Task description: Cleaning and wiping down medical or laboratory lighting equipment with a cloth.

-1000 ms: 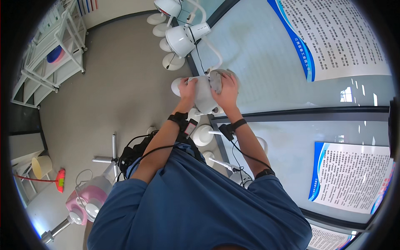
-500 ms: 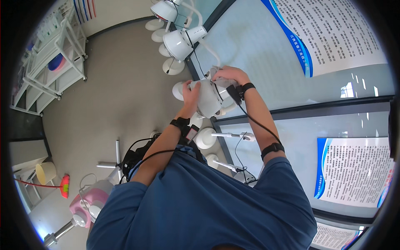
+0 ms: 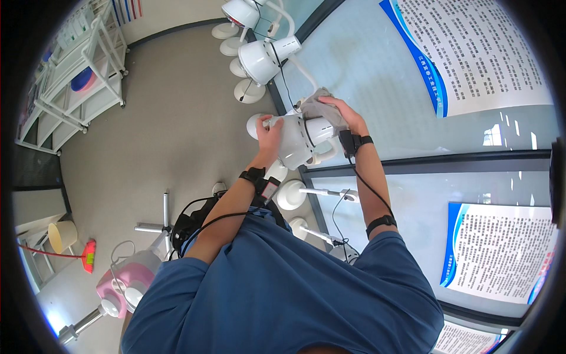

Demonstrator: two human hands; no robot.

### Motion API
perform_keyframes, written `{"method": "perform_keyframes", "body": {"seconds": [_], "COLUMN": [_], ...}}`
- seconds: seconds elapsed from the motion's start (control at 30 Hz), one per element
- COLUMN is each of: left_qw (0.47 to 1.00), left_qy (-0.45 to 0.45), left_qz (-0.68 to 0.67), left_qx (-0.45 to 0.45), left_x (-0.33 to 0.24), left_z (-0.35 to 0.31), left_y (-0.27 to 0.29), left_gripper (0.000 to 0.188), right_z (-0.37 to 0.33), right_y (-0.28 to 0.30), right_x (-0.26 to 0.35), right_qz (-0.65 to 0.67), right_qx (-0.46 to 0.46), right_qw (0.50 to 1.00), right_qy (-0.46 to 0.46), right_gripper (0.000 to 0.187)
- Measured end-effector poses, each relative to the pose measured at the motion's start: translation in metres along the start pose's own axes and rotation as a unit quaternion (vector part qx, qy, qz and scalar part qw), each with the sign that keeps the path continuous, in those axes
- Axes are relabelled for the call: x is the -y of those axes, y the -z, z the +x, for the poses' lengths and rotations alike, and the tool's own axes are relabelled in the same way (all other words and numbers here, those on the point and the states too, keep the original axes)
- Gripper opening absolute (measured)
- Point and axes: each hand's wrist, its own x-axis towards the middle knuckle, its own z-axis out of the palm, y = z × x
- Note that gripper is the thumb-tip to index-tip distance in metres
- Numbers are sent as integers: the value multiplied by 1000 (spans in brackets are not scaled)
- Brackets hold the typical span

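Note:
A white standing lamp's head [image 3: 293, 141] lies sideways in front of me. My left hand [image 3: 270, 137] holds it by the wide end of the shade, thumb and fingers bent over the rim. At the lamp's narrow rear end, my right hand [image 3: 349, 117] presses a crumpled grey cloth [image 3: 322, 108] against the white casing. The cloth hides part of the lamp, and some of the right fingertips cannot be seen. Straps and black cables run along both my forearms.
More white lamps [image 3: 260, 62] stand in a row along the glass wall [image 3: 365, 71], their round bases on the floor. Nearer me are other lamp stands [image 3: 292, 194]. At the left are a white trolley [image 3: 88, 76], a pink-and-white device [image 3: 127, 283] and a yellow bin [image 3: 63, 236].
My right hand has shifted right and slightly down along the lamp's rear end, and more of the grey cloth shows. The left hand keeps its hold on the shade.

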Motion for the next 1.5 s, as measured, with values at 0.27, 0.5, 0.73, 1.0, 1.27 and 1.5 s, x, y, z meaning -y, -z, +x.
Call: {"method": "perform_keyframes", "body": {"seconds": [0.27, 0.5, 0.73, 1.0, 1.27, 1.5], "left_qw": [1000, 998, 998, 997, 997, 997], "left_qy": [24, 31, 13, 1, 8, 3], "left_qz": [12, 41, 44, 65, 72, 69], "left_qx": [-15, -32, -38, -29, -18, -37], "left_x": [0, -3, -3, -4, -7, 3], "left_z": [7, 11, 18, 27, 24, 36], "left_y": [0, -2, -5, -4, -11, -5], "left_gripper": [40, 40, 39, 40, 39, 37], "right_z": [18, 19, 24, 13, 31, 27], "right_y": [21, -7, -65, -102, -49, -26], "right_x": [-63, -105, -162, -182, -197, -175], "right_qz": [192, 275, 192, 107, 195, 286], "right_qx": [-79, -178, -391, -398, -282, -67], "right_qw": [948, 861, 798, 822, 903, 944], "right_qy": [242, 389, 416, 394, 260, 152], "right_gripper": [45, 51, 36, 18, 36, 32]}}
